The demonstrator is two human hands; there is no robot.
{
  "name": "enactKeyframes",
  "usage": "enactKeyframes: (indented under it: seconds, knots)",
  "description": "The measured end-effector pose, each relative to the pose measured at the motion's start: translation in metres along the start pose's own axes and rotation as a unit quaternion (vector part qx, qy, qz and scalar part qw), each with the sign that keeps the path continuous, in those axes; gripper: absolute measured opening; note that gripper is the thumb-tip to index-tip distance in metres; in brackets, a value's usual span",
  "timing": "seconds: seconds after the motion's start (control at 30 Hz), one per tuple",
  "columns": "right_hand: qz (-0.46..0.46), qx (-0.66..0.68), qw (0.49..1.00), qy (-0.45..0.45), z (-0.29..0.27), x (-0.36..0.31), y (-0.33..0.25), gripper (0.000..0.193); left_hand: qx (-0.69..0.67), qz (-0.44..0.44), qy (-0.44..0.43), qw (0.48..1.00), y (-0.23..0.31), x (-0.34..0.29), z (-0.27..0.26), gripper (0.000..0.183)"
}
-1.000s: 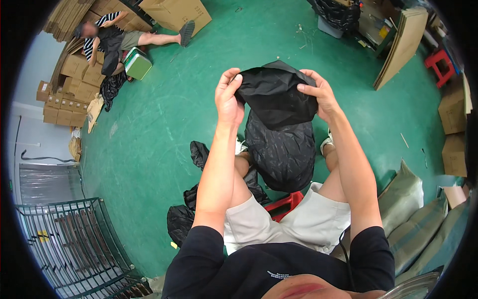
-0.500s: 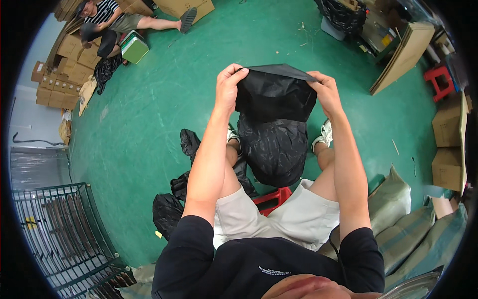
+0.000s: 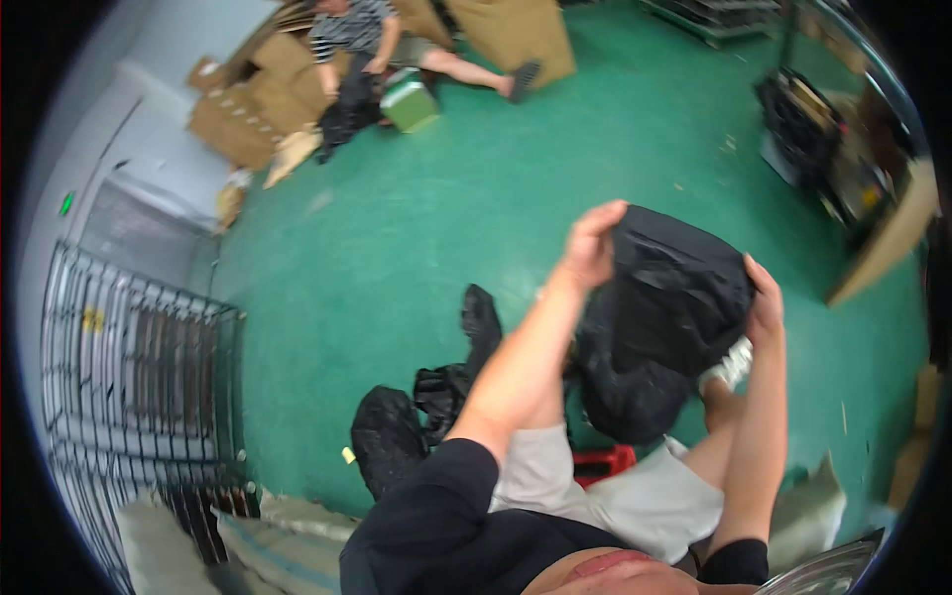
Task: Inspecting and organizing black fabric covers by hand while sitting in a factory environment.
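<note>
My left hand (image 3: 592, 246) grips the upper left edge of a black fabric bag (image 3: 659, 307), thumb and fingers closed on the cloth. At its right side my right hand (image 3: 764, 300) pinches the same bag. Its top edge stretches between the two hands, and the rounded, wrinkled lower part hangs down between my knees. Whether anything is inside cannot be seen. To the left of my legs lie several black bundles (image 3: 387, 436) on the floor.
A red plastic stool (image 3: 603, 462) shows between my thighs. Metal racking (image 3: 139, 387) stands at left, with pale woven sacks (image 3: 283, 550) near it. Far off, another person (image 3: 357, 40) sits beside cardboard boxes (image 3: 233, 124) and a green box (image 3: 409, 104). A cardboard sheet (image 3: 883, 238) leans at right.
My view has swung left, so the scene sits further right. The bag's mouth, held spread wide before, now looks flatter, and its top edge slopes down toward my right hand.
</note>
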State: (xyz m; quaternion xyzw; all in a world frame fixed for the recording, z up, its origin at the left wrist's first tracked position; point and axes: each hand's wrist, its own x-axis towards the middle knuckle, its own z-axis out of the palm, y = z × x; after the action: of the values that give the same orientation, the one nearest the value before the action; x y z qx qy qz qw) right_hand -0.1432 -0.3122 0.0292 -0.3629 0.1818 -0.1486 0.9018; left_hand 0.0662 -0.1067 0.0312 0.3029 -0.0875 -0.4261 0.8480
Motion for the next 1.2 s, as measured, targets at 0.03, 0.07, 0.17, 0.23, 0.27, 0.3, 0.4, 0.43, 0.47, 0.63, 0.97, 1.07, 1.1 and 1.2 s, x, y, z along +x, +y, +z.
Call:
enactKeyframes:
  seconds: [0.03,0.07,0.17,0.23,0.27,0.3,0.4,0.43,0.47,0.63,0.97,1.07,1.1,1.2]
  knots:
    - [-0.046,-0.014,0.999,0.023,-0.001,-0.001,0.003,0.038,-0.041,0.015,-0.009,0.999,-0.007,0.010,-0.016,0.018]
    - [-0.061,-0.002,0.992,-0.107,-0.001,-0.005,-0.001,0.056,-0.080,-0.017,-0.068,0.994,-0.007,0.006,-0.006,0.020]
    - [-0.123,0.080,0.977,-0.157,-0.013,-0.001,-0.001,0.072,-0.098,-0.004,-0.111,0.989,-0.009,0.009,-0.011,0.034]
    - [-0.124,0.100,0.967,-0.199,0.010,-0.016,-0.005,0.074,-0.103,-0.024,-0.088,0.991,-0.015,0.011,-0.003,0.036]
    - [-0.124,0.122,0.954,-0.242,0.013,-0.022,-0.011,0.076,-0.103,-0.042,-0.064,0.992,-0.021,0.013,0.002,0.039]
    - [-0.061,0.062,0.996,-0.027,-0.039,-0.010,-0.003,0.077,-0.061,0.021,0.035,0.997,-0.020,0.011,0.017,0.047]
    - [0.089,-0.059,0.973,-0.206,-0.017,0.013,0.012,0.069,-0.036,-0.034,-0.022,0.999,0.023,0.002,0.009,0.055]
    - [0.018,-0.035,0.972,-0.231,-0.014,0.017,0.012,0.074,-0.104,-0.054,-0.041,0.992,0.030,0.006,-0.002,0.053]
    - [-0.039,0.037,0.974,-0.220,-0.006,0.014,0.012,0.075,-0.102,-0.044,-0.055,0.992,0.034,0.008,-0.012,0.052]
    - [-0.004,0.165,0.974,-0.157,-0.005,0.000,-0.006,0.081,-0.159,-0.016,-0.049,0.986,0.007,0.025,-0.019,0.051]
    - [0.007,0.268,0.958,-0.105,-0.009,0.012,0.005,0.071,-0.145,-0.036,0.161,0.976,-0.010,0.033,-0.042,0.046]
    - [-0.006,0.254,0.966,-0.055,0.001,0.015,-0.001,0.066,-0.125,-0.023,0.204,0.971,-0.008,0.029,-0.032,0.048]
    - [-0.002,0.255,0.964,-0.075,0.005,0.010,-0.005,0.058,-0.127,-0.021,0.206,0.970,-0.005,0.025,-0.027,0.048]
    - [0.017,0.255,0.963,-0.084,-0.022,0.016,0.001,0.046,-0.066,-0.039,-0.020,0.997,-0.001,0.016,-0.003,0.053]
